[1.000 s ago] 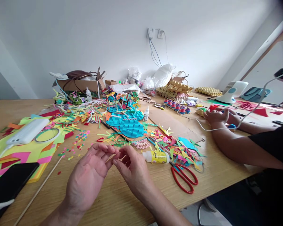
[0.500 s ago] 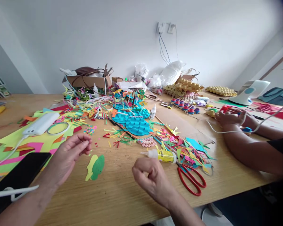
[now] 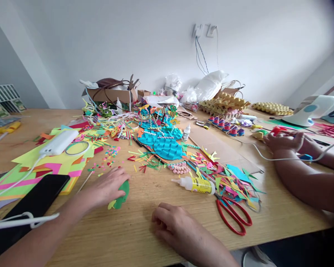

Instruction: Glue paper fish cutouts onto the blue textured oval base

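The left hand (image 3: 107, 188) is over a green paper cutout (image 3: 122, 195) and a yellow paper cutout (image 3: 111, 204) on the worktop (image 3: 136, 237), its fingers loosely stretched and the thumb apart — whether they touch the paper, I cannot tell. The right hand (image 3: 175, 225) rests nearby with fingers curled under, anything inside hidden. Beyond it lies a glue bottle (image 3: 198, 185), the lettering on its yellow label too small to read, with red-handled scissors (image 3: 233, 214) just beside.
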Motion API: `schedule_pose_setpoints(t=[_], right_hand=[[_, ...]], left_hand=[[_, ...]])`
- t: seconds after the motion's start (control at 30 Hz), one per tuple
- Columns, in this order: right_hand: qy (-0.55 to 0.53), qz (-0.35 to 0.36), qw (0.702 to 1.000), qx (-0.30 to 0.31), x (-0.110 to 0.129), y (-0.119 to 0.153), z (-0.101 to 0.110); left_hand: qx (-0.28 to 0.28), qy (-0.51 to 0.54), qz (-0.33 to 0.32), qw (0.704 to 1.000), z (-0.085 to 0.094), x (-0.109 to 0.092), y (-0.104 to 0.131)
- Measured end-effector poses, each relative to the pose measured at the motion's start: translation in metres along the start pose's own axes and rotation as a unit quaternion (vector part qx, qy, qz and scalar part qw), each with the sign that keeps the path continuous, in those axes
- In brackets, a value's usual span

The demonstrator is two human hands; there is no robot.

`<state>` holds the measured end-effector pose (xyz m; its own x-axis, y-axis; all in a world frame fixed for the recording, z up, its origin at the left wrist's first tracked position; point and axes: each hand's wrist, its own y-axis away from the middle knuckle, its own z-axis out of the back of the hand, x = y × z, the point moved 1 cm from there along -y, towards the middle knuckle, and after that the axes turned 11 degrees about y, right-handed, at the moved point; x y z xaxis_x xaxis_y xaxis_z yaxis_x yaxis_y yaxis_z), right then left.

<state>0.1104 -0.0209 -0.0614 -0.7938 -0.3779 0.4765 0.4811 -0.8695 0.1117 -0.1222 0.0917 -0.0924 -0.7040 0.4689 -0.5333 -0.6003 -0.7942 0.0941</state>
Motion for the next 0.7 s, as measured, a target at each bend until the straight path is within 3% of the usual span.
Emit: schedule_pose_setpoints(t=[0.3, 0.7], right_hand=[[-0.010, 0.001, 1.000, 0.001, -0.004, 0.002, -0.006], [-0.034, 0.002, 0.999, -0.018, -0.009, -0.003, -0.012]], left_hand=[[0.059, -0.006, -0.009, 0.998, 0.012, -0.013, -0.011], [0.042, 0.019, 0.000, 0.999, 0.015, -0.010, -0.018]])
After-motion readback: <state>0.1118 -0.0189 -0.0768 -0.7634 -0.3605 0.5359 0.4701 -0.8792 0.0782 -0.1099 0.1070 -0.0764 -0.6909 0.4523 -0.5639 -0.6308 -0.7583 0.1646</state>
